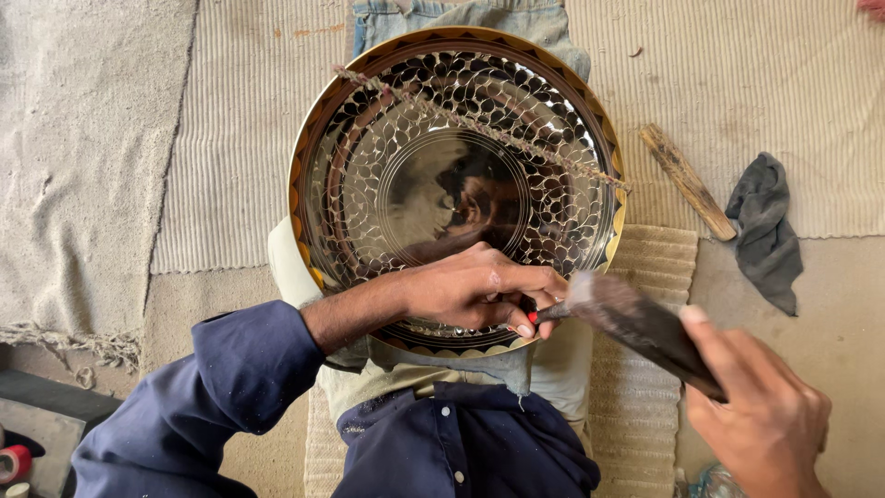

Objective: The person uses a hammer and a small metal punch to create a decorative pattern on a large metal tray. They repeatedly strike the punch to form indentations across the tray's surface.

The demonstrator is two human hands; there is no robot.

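While struck: left hand (475,290) fingers pinch a small punch (539,315) on the engraved tray (387,184).
Right hand (765,415): fingers wrapped around hammer (645,327).
Risk: a glancing blow could bruise fingertips.

Wooden stick (688,181) beside grey rag (766,231)

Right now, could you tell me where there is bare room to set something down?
Free: the mat left of the metal plate, and the floor below the grey rag. Crowded: around the left hand and right hand.
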